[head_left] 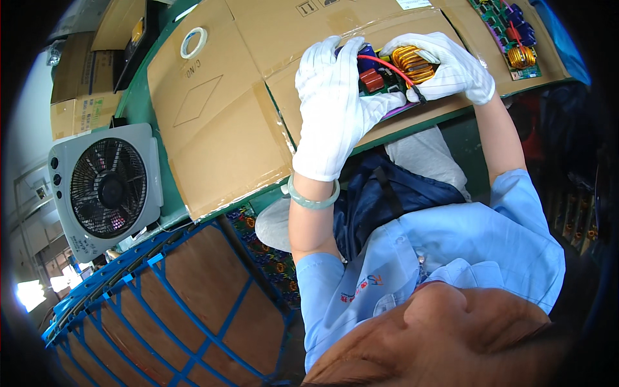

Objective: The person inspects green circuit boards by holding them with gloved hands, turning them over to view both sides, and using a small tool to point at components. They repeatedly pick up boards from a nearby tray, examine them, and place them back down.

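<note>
A green circuit board with a copper coil, a red block and a red wire lies between both gloved hands over the cardboard-covered bench. My left hand, in a white glove with a pale green bangle at the wrist, grips the board's left side. My right hand, also gloved in white, holds the board's right end beside the coil.
A second circuit board with a copper coil lies at the bench's far right. A roll of tape sits on the cardboard at the left. A white box fan stands left of the bench, above stacked blue crates.
</note>
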The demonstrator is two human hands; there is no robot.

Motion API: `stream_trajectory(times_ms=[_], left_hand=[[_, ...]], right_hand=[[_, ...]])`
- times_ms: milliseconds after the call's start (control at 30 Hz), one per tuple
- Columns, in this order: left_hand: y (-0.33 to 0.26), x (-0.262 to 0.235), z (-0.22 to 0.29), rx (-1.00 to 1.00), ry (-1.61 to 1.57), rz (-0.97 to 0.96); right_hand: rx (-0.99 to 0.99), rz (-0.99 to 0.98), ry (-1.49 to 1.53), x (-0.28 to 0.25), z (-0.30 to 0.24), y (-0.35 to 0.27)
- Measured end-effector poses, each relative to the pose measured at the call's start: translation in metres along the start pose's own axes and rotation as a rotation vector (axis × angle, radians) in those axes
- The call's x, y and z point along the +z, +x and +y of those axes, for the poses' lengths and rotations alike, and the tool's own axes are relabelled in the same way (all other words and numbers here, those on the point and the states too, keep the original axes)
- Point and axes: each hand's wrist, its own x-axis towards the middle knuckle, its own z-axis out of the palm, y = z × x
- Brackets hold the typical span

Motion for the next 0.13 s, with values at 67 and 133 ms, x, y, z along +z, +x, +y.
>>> stream_trajectory(times_ms=[67, 133], left_hand=[[0.0003, 0.0007, 0.0017, -0.029, 0.007, 0.000], [0.0054, -0.0040, 0.0071, -0.070, 0.002, -0.018]], right_hand=[[0.008, -0.016, -0.009, -0.0012, -0.0027, 0.0003], [0.004, -0.023, -0.030, -0.0027, -0.0014, -0.0009]])
